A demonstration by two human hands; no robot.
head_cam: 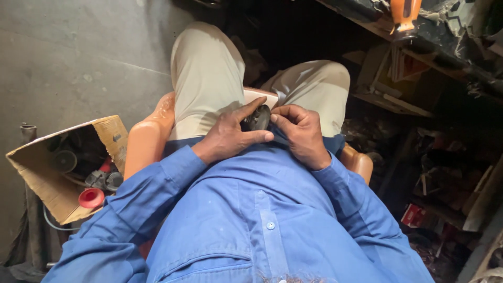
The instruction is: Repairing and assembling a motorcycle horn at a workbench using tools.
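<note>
Left hand (228,137) and right hand (301,133) hold a small dark round part (257,119) in the lap, fingers clamped on it from both sides. Risk: grip looks shallow, part could slip between the knees onto the floor (68,57).

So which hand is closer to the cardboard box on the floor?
The left. The left hand is on the box's side of the lap, gripping a small dark round part; the right hand is on the part's far side. The cardboard box sits apart from both.
</note>
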